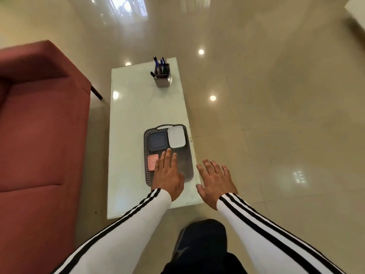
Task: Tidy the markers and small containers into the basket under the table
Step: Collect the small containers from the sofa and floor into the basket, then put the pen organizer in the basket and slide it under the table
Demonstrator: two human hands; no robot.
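Note:
A dark grey perforated basket [186, 161] rests on the near half of the white table [134, 119]. Inside it lie a dark blue container [157, 141], a white container [176, 137] and a small pink container [152, 162]. A grey holder [162, 78] with several blue and black markers [160, 65] stands at the table's far end. My left hand [167, 175] hovers flat over the basket's near part, partly hiding the pink container, fingers apart and holding nothing. My right hand [214, 179] is spread open over the table's near right corner, just right of the basket.
A dusty red sofa [39, 125] runs along the left side of the table, with a dark leg [96, 91] showing. Glossy beige floor tiles surround the table. My dark-trousered knee [203, 240] is below the table's near edge.

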